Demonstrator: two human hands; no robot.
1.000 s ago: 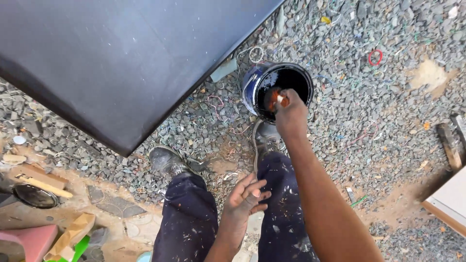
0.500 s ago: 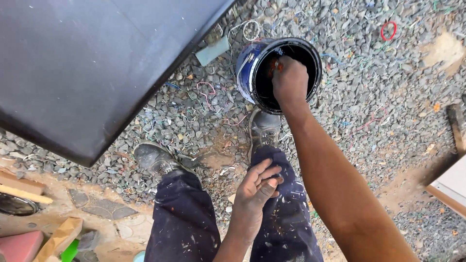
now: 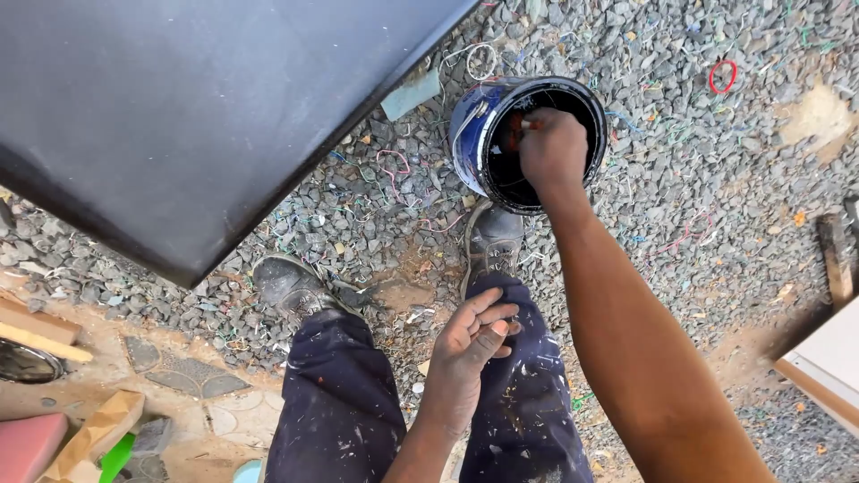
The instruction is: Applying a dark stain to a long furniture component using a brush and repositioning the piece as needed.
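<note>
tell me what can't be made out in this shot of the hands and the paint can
Head view only:
- What the right hand grips inside the paint can: the fist covers it, only a reddish tip shows.
- The can's contents: dark inside, level unclear.
- The black panel: cut off by the top and left edges.
- Whether the left hand touches the trousers or hovers above them.
- The white board: cut off at the right edge.

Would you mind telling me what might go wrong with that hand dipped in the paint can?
The blue paint can sits tilted on loose gravel, so a push from the right hand might tip it. It stands right at the boot, so drips could land on it. The black panel lies close beside it and might get splashed.
</note>
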